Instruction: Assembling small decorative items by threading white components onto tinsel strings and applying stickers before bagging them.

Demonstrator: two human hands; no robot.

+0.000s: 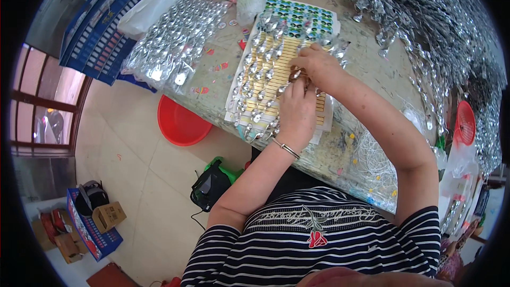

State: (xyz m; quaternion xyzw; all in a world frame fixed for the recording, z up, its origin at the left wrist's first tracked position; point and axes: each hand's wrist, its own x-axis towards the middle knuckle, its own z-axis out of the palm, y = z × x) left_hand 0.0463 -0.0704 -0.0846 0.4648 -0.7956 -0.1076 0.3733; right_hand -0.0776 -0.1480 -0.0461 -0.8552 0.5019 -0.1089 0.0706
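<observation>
My left hand and my right hand meet over a sheet of yellow strip stickers on the table. Both have their fingers bent and pinched close together. A small brownish piece and bits of silver foil show between them; the fingertips hide what exactly each holds. Several twisted silver foil strands lie lengthwise across the sheet, left of my hands. More silver twists lie beyond my right hand. At the far end, a sheet of green and blue oval stickers partly shows under the strands.
A clear bag of silver twists lies at the left. Silver strands pile up at the far right. White thread is tangled near the front edge. Below the table are a red basin and a black bag; blue crates stand left.
</observation>
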